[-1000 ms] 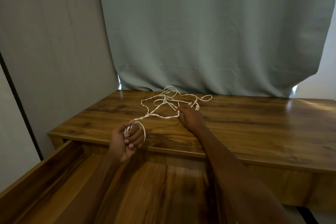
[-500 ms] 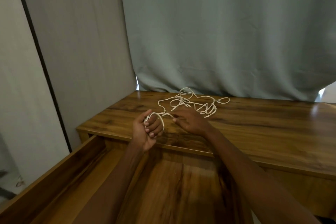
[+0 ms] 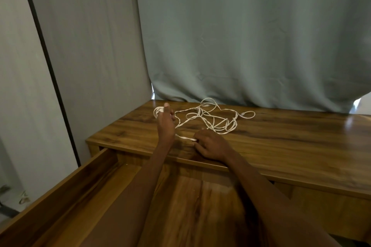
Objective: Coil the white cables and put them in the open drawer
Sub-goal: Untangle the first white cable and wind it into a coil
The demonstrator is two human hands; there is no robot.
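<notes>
Desk (image 3: 281, 146): cable (image 3: 208, 120) between hands

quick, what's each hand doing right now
Left hand: holds loops of the white cable wound round its fingers.
Right hand: pinches a strand of the same cable.

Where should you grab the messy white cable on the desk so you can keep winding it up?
Best guess: pinch the straight stretch of white cable running between the left hand and the right hand, coming from above. It lies flat and single on the desk, apart from the tangle, so a grip there should feed onto the loops on the left fingers without snagging.
</notes>
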